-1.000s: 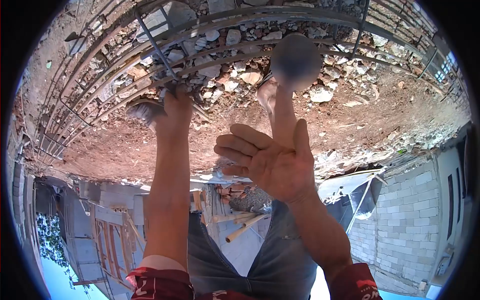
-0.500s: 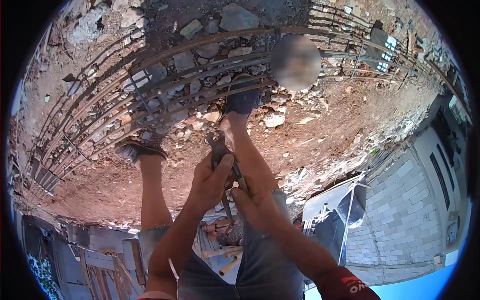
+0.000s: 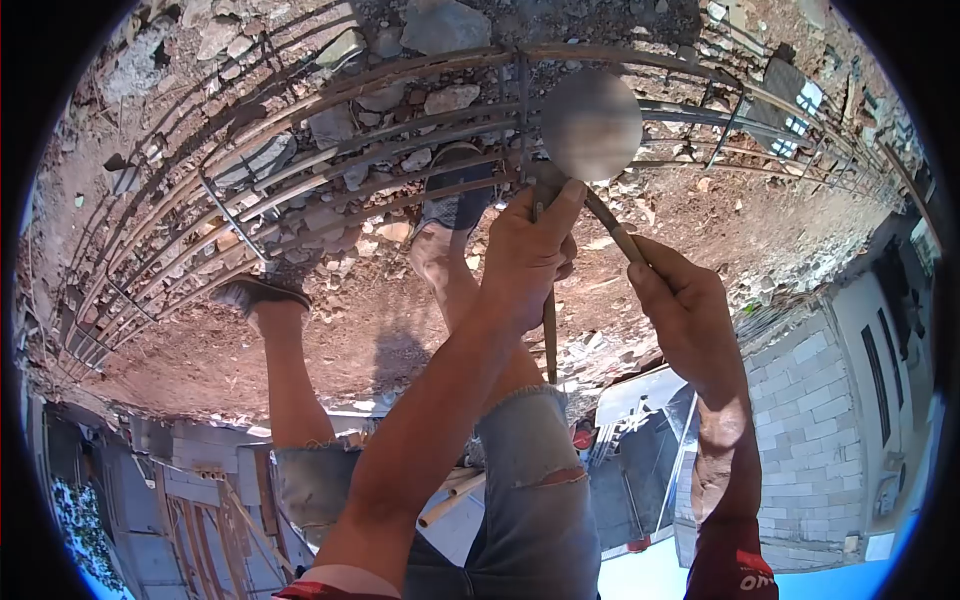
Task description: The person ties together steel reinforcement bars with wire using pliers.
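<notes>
My left hand [image 3: 528, 255] is closed around the pincers [image 3: 608, 222] near their head, thumb along the top. The jaws are at the lower bar of a rebar cage [image 3: 390, 140], close to an upright stirrup [image 3: 522, 100]. My right hand [image 3: 685, 310] grips the end of one handle, which is swung out to the right. The other handle points down below my left hand. A round blur hides part of the cage just above the jaws.
Broken stones [image 3: 445, 25] and rubble lie under and behind the cage. My shod feet [image 3: 455, 195] stand near its lower bars. A grey block wall [image 3: 800, 430] is at the lower right, with bamboo poles [image 3: 450, 500] between my legs.
Both hands have moved up and right with the pincers, from before my legs to the cage. The handles have spread apart, and my right hand has moved away from my left.
</notes>
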A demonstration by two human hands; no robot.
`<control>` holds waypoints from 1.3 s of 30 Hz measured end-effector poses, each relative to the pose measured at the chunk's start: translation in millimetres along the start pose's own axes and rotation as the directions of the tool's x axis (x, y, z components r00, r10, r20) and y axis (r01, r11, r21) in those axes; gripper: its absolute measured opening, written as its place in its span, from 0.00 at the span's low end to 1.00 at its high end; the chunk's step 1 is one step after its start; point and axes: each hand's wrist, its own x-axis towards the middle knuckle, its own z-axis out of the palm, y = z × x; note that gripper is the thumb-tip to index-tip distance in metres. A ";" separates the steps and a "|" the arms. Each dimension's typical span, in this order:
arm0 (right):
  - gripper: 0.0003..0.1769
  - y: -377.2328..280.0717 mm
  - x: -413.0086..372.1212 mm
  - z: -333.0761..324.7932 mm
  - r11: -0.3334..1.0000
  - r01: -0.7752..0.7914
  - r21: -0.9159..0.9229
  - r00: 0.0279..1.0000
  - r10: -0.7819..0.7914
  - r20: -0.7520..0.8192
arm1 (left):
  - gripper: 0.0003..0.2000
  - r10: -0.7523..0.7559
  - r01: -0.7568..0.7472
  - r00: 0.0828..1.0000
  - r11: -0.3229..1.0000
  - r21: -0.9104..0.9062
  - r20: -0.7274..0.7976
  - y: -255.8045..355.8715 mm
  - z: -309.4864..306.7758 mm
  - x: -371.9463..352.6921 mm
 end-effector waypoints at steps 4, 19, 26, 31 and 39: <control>0.17 -15.9 12.5 -4.4 0.994 0.009 -0.106 1.000 -0.007 0.022 | 0.12 0.008 -0.008 1.000 0.999 -0.054 0.007 5.1 4.0 5.9; 0.14 -70.1 17.7 -15.8 0.918 0.065 -0.392 0.996 -0.037 0.079 | 0.12 0.078 0.084 0.979 0.693 -0.716 0.190 9.7 27.1 19.9; 0.19 -86.6 8.0 -12.4 0.956 0.114 -0.270 0.978 -0.060 0.199 | 0.13 -0.126 0.129 0.991 0.762 -0.635 0.050 30.0 41.5 33.7; 0.19 -88.9 4.8 -1.7 0.635 -0.671 0.383 0.727 0.461 0.509 | 0.14 -0.124 0.154 0.988 0.713 -0.684 0.093 28.2 38.6 34.9; 0.13 -73.5 3.3 -12.9 0.874 -0.457 -0.164 0.845 0.484 0.228 | 0.21 -0.075 0.070 0.997 0.872 -0.484 0.009 17.4 49.7 14.2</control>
